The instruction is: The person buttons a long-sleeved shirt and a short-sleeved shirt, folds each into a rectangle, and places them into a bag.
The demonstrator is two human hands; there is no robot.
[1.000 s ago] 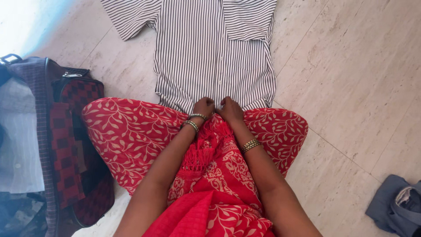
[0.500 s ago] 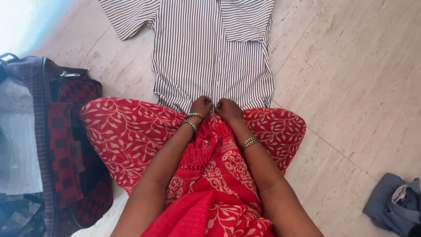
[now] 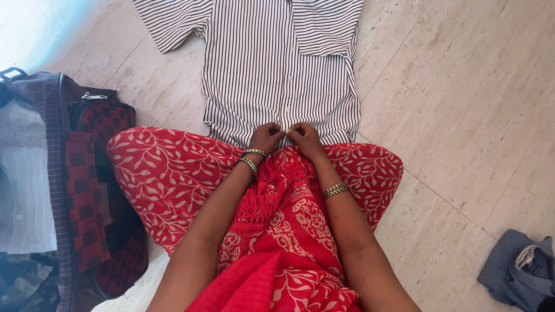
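Lying flat on the tiled floor (image 3: pixel 462 115), the striped short-sleeved shirt (image 3: pixel 277 63) runs lengthwise straight away from the person, hem nearest. The left hand (image 3: pixel 267 137) and right hand (image 3: pixel 304 136), side by side and equally near, each pinch the hem's middle above the red leaf-print lap; an open checked bag (image 3: pixel 87 173) sits left

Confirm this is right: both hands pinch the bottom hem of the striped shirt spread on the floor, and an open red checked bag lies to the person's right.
Not quite. The head view shows the bag to the person's left. The rest holds: left hand and right hand pinch the hem of the shirt on the floor.
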